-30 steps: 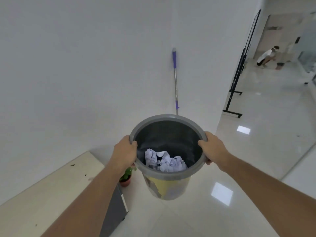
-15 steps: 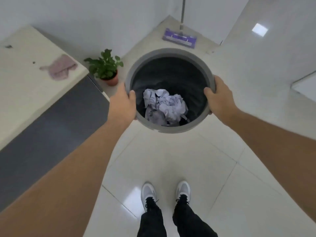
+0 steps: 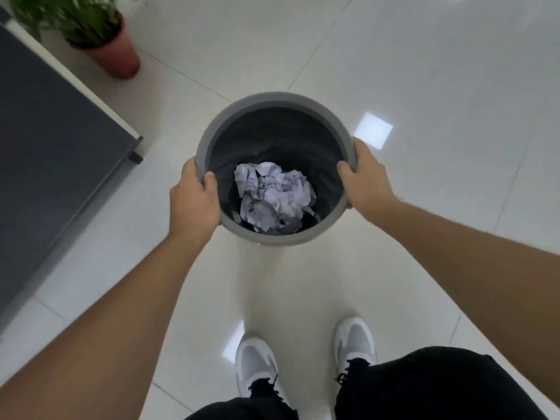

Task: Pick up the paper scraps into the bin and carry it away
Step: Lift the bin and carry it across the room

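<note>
Glossy pale tiled floor (image 3: 424, 71) fills the frame, where a second ago a white wall and mop stood ahead; the view has tipped downward, suggesting the carry is ending and set-down is near. Matte dark cabinet (image 3: 54, 140), left. Round grey plastic bin (image 3: 272, 100), centre, smooth-rimmed, dark inside. Left hand (image 3: 194, 201) and right hand (image 3: 366, 180) each clasp opposite rim edges, thumbs inside. Terracotta-potted plant (image 3: 106, 47), upper left. Crumpled white paper scraps (image 3: 272, 197) lie in the bin's bottom.
</note>
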Demonstrator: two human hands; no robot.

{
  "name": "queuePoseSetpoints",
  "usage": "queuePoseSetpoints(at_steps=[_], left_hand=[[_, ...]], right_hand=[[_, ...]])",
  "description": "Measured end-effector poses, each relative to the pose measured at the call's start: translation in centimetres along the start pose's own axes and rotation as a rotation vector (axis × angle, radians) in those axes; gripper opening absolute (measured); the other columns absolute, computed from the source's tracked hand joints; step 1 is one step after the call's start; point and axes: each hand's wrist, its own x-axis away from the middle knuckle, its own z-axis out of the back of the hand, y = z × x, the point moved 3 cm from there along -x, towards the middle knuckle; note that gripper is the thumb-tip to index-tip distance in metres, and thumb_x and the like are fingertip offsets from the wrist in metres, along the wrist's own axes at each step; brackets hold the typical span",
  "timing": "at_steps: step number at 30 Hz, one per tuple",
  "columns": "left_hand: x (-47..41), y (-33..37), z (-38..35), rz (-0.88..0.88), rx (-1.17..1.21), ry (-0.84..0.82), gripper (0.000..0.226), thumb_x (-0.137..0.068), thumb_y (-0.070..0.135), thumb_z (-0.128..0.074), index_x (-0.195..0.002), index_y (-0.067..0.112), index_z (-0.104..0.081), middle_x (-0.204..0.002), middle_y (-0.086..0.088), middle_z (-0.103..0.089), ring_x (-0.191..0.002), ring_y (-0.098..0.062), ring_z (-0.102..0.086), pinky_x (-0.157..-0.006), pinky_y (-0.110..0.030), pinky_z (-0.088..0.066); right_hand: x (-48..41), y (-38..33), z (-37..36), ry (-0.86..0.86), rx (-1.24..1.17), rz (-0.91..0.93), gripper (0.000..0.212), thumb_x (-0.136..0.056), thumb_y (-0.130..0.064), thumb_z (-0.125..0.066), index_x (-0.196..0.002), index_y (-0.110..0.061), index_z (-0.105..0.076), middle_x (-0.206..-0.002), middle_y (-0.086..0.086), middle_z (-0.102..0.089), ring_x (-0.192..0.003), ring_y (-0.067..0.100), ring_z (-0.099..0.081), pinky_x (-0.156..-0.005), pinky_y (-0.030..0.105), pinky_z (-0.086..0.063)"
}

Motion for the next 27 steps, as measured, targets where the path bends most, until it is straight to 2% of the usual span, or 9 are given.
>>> queuePoseSetpoints(at_steps=[4,8,12,14,19,22,25,27], left_hand=[[-1.9,-3.0,-3.1,-0.030,0.012,0.007,0.031,-0.100,0.024,-0.039,-0.127,0.013,-0.052,-0.101,-0.003,-0.058,-0.088,-0.024,-0.055,-0.077,-0.035,-0.047],[-2.6,-4.2,-4.2,-0.041,0.042,0.008,0.031,-0.100,0.025,-0.039,-0.127,0.017,-0.051,-0.101,-0.002,-0.059,-0.087,-0.023,-0.058,-0.079,-0.039,-0.054],[-2.6,-4.7,-4.5,-0.035,0.033,0.000,0.030,-0.100,0.025,-0.039,-0.128,0.018,-0.050,-0.102,-0.005,-0.062,-0.083,-0.024,-0.061,-0.071,-0.040,-0.058],[-2.5,-4.8,-4.7,-0.031,0.029,-0.005,0.029,-0.100,0.026,-0.039,-0.127,0.020,-0.050,-0.102,-0.006,-0.063,-0.082,-0.025,-0.064,-0.071,-0.045,-0.061],[-2.6,-5.0,-5.3,-0.022,0.027,0.002,0.029,-0.101,0.028,-0.038,-0.126,0.020,-0.049,-0.101,-0.005,-0.063,-0.084,-0.024,-0.065,-0.074,-0.050,-0.061],[-2.8,-5.1,-5.6,-0.013,0.031,0.007,0.028,-0.101,0.028,-0.037,-0.125,0.020,-0.049,-0.099,-0.003,-0.061,-0.081,-0.019,-0.062,-0.075,-0.050,-0.060],[-3.1,-5.1,-5.8,0.002,0.032,0.010,0.030,-0.102,0.028,-0.036,-0.128,0.019,-0.047,-0.103,-0.004,-0.061,-0.086,-0.023,-0.062,-0.079,-0.050,-0.060],[-3.1,-5.1,-5.9,-0.002,0.034,0.013,0.031,-0.102,0.028,-0.035,-0.130,0.019,-0.046,-0.107,-0.005,-0.062,-0.090,-0.025,-0.062,-0.080,-0.049,-0.060]], right_hand=[[-2.2,3.2,-3.0,0.002,0.007,0.019,0.039,-0.098,-0.022,-0.042,-0.137,-0.025,-0.040,-0.091,-0.003,-0.058,-0.068,0.014,-0.062,-0.043,0.026,-0.050],[-3.5,4.6,-4.4,0.009,-0.003,0.039,0.039,-0.098,-0.023,-0.042,-0.137,-0.027,-0.039,-0.098,0.001,-0.060,-0.070,0.016,-0.063,-0.044,0.027,-0.052],[-4.0,5.4,-5.1,-0.012,-0.007,0.044,0.039,-0.098,-0.024,-0.042,-0.137,-0.027,-0.039,-0.096,0.001,-0.061,-0.069,0.016,-0.064,-0.043,0.025,-0.052],[-4.2,5.7,-5.4,-0.019,-0.003,0.036,0.039,-0.098,-0.024,-0.042,-0.137,-0.028,-0.039,-0.095,0.002,-0.062,-0.068,0.020,-0.065,-0.043,0.028,-0.053],[-4.4,6.1,-5.7,-0.020,0.001,0.023,0.038,-0.098,-0.025,-0.040,-0.135,-0.031,-0.038,-0.093,0.000,-0.061,-0.070,0.019,-0.065,-0.048,0.034,-0.058],[-4.7,6.1,-5.8,-0.022,-0.005,0.032,0.038,-0.097,-0.024,-0.039,-0.135,-0.030,-0.038,-0.089,-0.004,-0.060,-0.069,0.017,-0.063,-0.047,0.032,-0.055],[-5.0,6.0,-5.8,-0.020,-0.019,0.037,0.040,-0.097,-0.022,-0.039,-0.137,-0.030,-0.038,-0.085,-0.011,-0.057,-0.068,0.015,-0.061,-0.045,0.028,-0.050],[-5.0,5.8,-5.7,-0.017,-0.039,0.032,0.040,-0.097,-0.021,-0.039,-0.136,-0.032,-0.039,-0.085,-0.012,-0.058,-0.068,0.015,-0.061,-0.046,0.030,-0.052]])
